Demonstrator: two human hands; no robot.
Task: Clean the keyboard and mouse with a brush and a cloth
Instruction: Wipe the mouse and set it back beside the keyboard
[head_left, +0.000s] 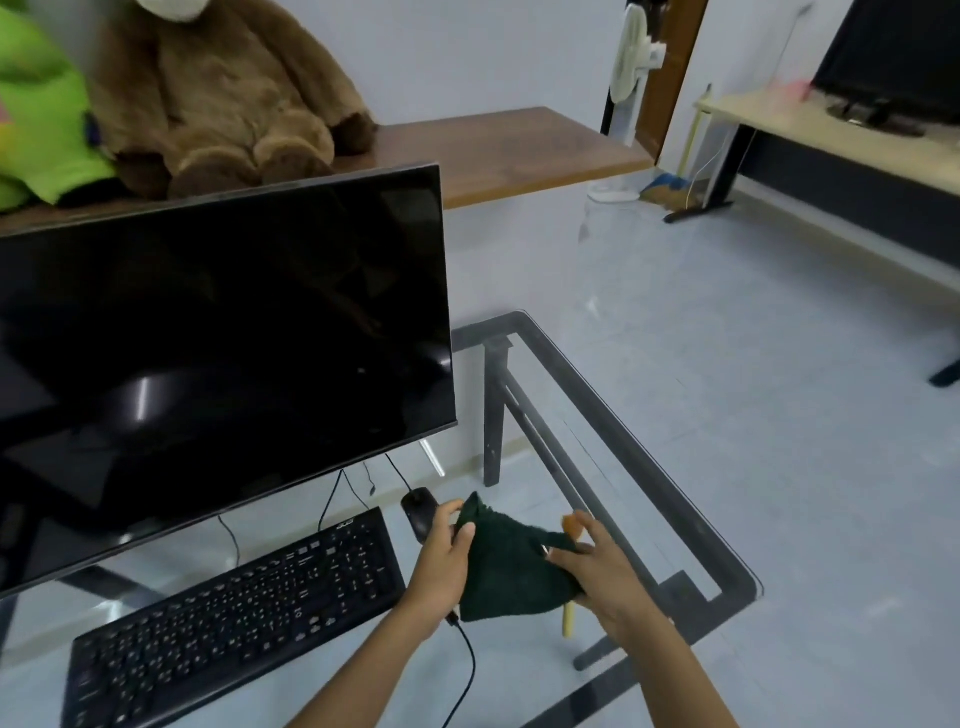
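Two forearms enter from the bottom edge, both bare to the frame edge; no sleeve visible. Left hand (444, 564) and right hand (605, 577) ungloved. Fingernails short where visible. Upper arms and torso out of view.

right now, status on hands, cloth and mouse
Left hand and right hand both gripping dark green cloth. Mouse beside keyboard, untouched. Brush partly under cloth.
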